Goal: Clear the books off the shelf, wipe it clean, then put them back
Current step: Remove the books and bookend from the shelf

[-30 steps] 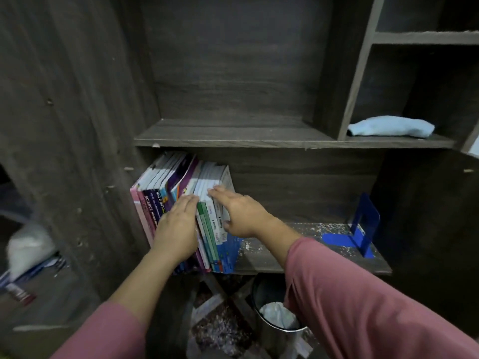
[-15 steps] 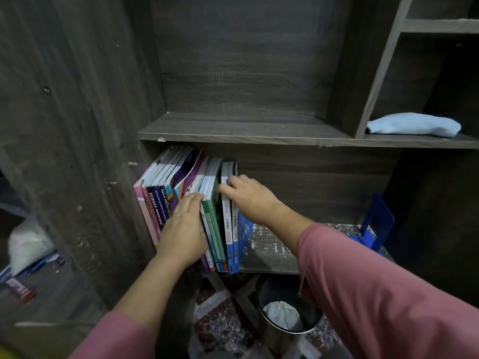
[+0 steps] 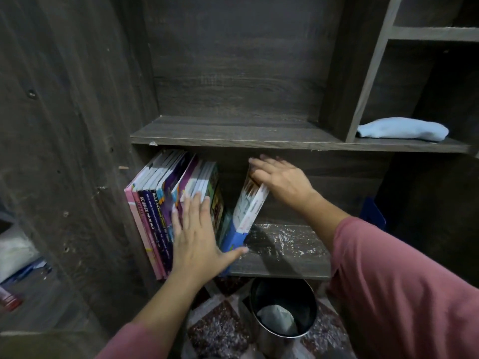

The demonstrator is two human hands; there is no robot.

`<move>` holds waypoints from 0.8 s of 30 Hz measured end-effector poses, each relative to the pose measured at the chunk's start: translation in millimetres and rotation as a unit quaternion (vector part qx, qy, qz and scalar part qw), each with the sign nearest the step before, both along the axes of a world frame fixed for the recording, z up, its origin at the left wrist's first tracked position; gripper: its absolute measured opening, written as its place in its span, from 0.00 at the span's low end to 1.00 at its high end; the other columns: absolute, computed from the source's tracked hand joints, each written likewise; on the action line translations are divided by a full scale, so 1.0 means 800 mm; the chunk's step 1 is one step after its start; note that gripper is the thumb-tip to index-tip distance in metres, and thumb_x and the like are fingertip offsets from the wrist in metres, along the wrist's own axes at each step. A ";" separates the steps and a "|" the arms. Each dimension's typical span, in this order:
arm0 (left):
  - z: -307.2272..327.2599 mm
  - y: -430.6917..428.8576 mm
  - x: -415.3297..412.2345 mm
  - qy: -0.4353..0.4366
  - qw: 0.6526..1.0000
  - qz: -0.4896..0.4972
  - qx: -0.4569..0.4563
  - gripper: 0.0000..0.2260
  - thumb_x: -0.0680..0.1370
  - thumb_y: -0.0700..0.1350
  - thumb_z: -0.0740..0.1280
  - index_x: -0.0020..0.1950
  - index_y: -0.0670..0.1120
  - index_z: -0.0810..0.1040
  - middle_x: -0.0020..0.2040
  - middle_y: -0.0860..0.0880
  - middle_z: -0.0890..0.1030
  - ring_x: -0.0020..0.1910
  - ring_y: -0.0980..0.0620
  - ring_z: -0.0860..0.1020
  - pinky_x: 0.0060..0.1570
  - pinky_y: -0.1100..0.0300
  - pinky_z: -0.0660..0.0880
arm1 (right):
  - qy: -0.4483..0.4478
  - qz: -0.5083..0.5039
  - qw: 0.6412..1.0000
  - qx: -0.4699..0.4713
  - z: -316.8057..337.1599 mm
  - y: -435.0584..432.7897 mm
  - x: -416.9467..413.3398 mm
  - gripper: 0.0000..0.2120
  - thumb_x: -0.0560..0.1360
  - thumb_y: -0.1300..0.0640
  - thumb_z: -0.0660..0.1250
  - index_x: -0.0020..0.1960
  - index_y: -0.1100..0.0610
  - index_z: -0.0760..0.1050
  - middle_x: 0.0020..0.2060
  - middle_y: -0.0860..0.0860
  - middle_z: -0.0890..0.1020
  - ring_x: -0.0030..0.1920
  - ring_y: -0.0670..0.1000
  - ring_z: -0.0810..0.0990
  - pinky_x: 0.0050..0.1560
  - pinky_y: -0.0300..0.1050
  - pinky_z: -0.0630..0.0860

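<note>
**Hands.** Our left hand (image 3: 197,242) lay flat and spread on the spines of the row of books (image 3: 155,208). Its fingers were straight and its thumb reached toward the lower corner of the tilted book (image 3: 246,216). We judged that it braced the row against toppling while its neighbour was drawn off. Our right hand (image 3: 281,181) lay over the top edge of that tilted book. Blur hid whether its fingers clasped the edge or only pressed on it.

**Books.** The row stood at the left end of the lower shelf (image 3: 285,265), leaning against the side wall. The tilted book leaned rightward, its foot near the row and its top apart from it.

**Surroundings.** The bare board to the right was speckled with pale dust, which we took as the reason for wiping. A blue bookend (image 3: 373,213) stood well apart at the right end. A light blue cloth (image 3: 401,128) lay in the upper right compartment, presumably kept ready. A bin (image 3: 305,330) stood on the floor below.

**Stage.** We judged that clearing had barely begun and wiping had not started.
</note>
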State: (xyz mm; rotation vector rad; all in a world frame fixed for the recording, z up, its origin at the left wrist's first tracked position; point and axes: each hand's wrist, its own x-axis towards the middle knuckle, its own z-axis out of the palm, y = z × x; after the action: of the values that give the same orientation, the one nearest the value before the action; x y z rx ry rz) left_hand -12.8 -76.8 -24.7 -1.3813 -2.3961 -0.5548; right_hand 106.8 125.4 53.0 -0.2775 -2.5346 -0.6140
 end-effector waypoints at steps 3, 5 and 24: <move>-0.015 0.018 0.030 -0.023 0.998 -0.036 0.045 0.48 0.64 0.66 0.74 0.75 0.41 0.63 0.73 0.43 0.67 0.74 0.44 0.63 0.72 0.47 0.60 | 0.132 -0.006 0.990 -0.047 0.000 0.005 0.044 0.09 0.73 0.57 0.67 0.52 0.57 0.80 0.59 0.53 0.82 0.57 0.56 0.82 0.51 0.55 0.81; -0.005 0.027 0.050 -0.084 0.996 -0.019 0.039 0.35 0.67 0.50 0.75 0.72 0.47 0.68 0.65 0.45 0.76 0.63 0.43 0.75 0.61 0.50 0.72 | 0.187 -0.019 0.979 -0.077 -0.001 0.001 0.078 0.11 0.72 0.52 0.65 0.50 0.56 0.80 0.55 0.50 0.84 0.55 0.52 0.83 0.42 0.48 0.82; 0.073 0.115 0.382 0.180 0.804 -0.501 -0.265 0.15 0.74 0.47 0.67 0.60 0.59 0.76 0.52 0.51 0.79 0.51 0.45 0.78 0.41 0.55 0.69 | -0.036 -0.484 0.786 -0.383 -0.063 -0.175 0.433 0.12 0.72 0.44 0.65 0.52 0.49 0.73 0.45 0.50 0.79 0.48 0.57 0.80 0.39 0.45 0.68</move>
State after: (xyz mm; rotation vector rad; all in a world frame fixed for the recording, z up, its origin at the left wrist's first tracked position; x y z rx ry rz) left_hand 293.0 15.0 33.5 -2.6908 -1.3825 0.2231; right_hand 453.1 -14.4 2.6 -1.9320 -2.4238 0.1621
